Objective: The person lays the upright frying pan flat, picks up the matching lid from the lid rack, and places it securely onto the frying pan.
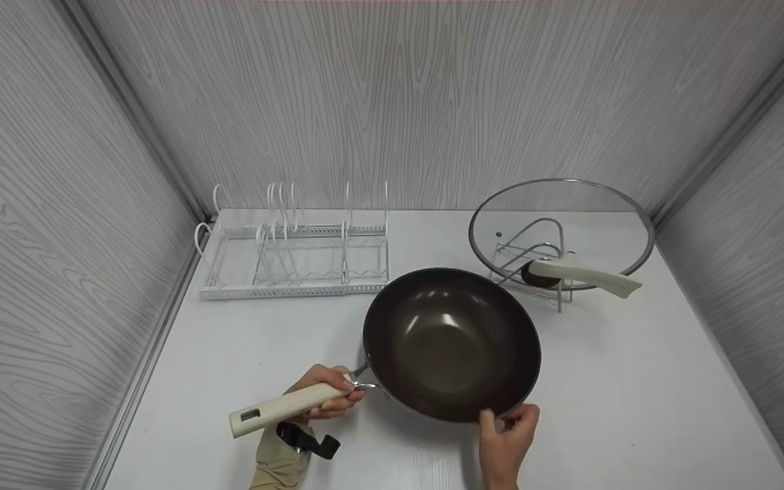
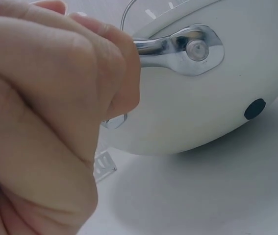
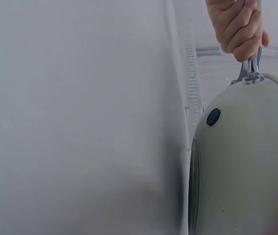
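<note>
Wok (image 1: 450, 340), glossy dark brown inside and cream outside, is catching bright reflections in its bowl over the white table (image 1: 623, 395). The left hand (image 1: 317, 376) is wrapping its fingers round the cream wok handle (image 1: 263, 416) near the silvery bracket (image 2: 197, 51); the right hand (image 1: 506, 441) is pinching the near rim. Behind, a wire stand (image 1: 560, 292) is holding a tilted glass lid (image 1: 596, 218) beside a white dish rack (image 1: 276, 292).

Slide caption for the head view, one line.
Two-handed hold on a pan: left hand gripping the handle, right hand pinching the rim, a glass lid and white rack behind.
</note>
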